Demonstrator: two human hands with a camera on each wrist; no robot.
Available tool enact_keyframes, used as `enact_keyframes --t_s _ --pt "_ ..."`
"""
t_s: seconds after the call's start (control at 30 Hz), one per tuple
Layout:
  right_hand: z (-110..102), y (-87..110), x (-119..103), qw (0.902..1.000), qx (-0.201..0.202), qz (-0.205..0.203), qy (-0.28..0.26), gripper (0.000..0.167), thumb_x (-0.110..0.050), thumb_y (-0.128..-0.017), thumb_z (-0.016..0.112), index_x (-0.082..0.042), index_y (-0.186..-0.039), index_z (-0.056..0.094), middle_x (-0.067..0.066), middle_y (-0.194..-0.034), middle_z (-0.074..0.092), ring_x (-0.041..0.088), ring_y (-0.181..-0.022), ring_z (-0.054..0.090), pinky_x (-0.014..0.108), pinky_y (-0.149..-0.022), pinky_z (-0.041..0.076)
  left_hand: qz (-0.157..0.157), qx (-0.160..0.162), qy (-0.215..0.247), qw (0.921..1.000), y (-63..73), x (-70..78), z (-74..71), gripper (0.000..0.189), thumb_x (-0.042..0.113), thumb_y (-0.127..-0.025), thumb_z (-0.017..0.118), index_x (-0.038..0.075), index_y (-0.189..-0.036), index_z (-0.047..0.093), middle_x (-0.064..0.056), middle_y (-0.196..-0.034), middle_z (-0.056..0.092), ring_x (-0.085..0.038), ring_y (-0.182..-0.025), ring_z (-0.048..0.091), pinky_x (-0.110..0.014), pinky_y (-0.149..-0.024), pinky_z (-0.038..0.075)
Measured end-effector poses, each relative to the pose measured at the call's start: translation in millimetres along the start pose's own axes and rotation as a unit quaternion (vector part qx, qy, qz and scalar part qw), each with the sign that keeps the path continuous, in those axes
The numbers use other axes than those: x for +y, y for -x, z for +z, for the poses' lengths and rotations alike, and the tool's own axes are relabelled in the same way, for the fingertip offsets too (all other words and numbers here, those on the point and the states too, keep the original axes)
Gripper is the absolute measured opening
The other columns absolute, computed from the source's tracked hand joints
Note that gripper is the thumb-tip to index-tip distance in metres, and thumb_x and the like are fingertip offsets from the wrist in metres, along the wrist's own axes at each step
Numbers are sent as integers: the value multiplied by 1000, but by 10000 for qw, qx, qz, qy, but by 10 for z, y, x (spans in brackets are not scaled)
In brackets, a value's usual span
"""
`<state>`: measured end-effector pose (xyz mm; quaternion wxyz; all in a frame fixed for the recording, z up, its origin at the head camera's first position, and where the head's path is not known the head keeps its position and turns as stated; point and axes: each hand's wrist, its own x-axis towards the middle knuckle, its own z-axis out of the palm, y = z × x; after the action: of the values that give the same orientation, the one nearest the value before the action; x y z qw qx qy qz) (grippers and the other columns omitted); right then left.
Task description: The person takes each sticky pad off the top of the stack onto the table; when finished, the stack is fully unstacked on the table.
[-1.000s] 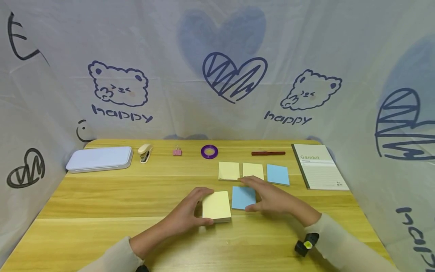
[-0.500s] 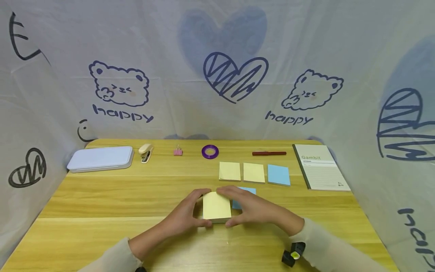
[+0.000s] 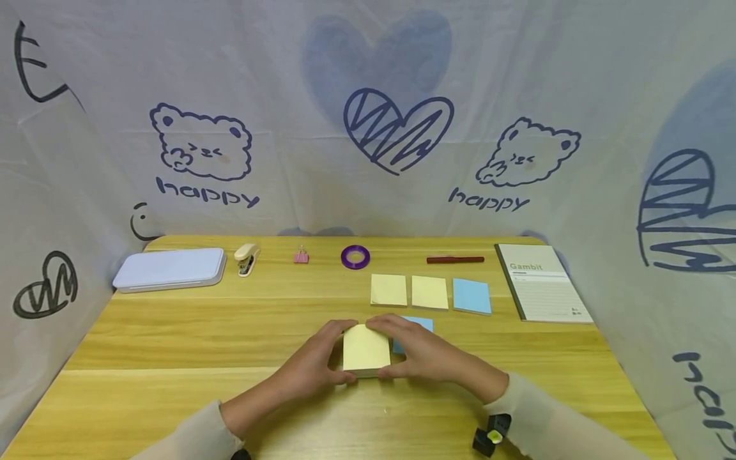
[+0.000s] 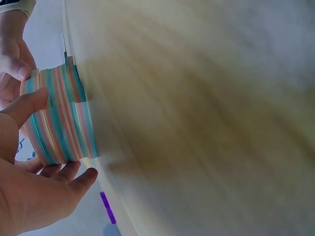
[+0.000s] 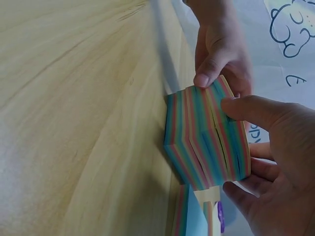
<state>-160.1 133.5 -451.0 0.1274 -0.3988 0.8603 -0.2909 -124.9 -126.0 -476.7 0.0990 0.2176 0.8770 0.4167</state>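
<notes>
A thick stack of sticky note pads (image 3: 367, 348), yellow on top, stands on the near middle of the table. In the left wrist view the stack's sides (image 4: 61, 118) show teal, pink and yellow stripes, with layers slightly offset. My left hand (image 3: 307, 358) grips its left part, thumb on the near side and fingers at the far side. From the right, my right hand (image 3: 431, 351) holds it the same way, its thumb (image 5: 238, 107) on the striped side. A blue sticky note pad (image 3: 424, 321) lies just right of the stack, partly hidden behind the right hand.
Behind the stack lie two yellow pads (image 3: 388, 290) (image 3: 429, 292) and another blue pad (image 3: 471, 296). Along the back are a white case (image 3: 169, 267), stapler (image 3: 246, 259), pink binder clip (image 3: 301, 257), purple tape roll (image 3: 355, 257), dark red pen (image 3: 455, 260) and notebook (image 3: 542, 282).
My right hand has moved left from the near blue pad onto the right side of the yellow-topped stack. The left hand has kept its place on the stack.
</notes>
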Motion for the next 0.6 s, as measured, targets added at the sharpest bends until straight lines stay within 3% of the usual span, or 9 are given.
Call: enact_keyframes --t_s 0.3,0.43,0.6 --pt "-132 132 45 9997 178 172 -85 82 -32 -87 84 -8 -155 44 8 -158 45 31 -144 45 51 -117 42 -43 97 -127 9999 -10 18 3 94 14 -78 91 6 -156 38 -13 -149 51 -37 -138 49 -57 -115 42" --pt "-221 307 168 9983 398 361 -212 81 -30 -87 84 -11 -155 45 9 -158 45 33 -145 44 56 -116 41 -50 123 -152 9998 -10 20 10 93 14 -78 91 5 -155 40 -14 -149 50 -38 -138 49 -56 -115 42" --pt "-323 599 419 9938 671 695 -558 81 -25 -87 85 -15 -156 45 9 -160 44 34 -145 43 54 -114 44 -56 103 -106 9999 -11 18 12 91 15 -79 90 5 -155 41 -13 -150 49 -37 -137 50 -56 -115 42"
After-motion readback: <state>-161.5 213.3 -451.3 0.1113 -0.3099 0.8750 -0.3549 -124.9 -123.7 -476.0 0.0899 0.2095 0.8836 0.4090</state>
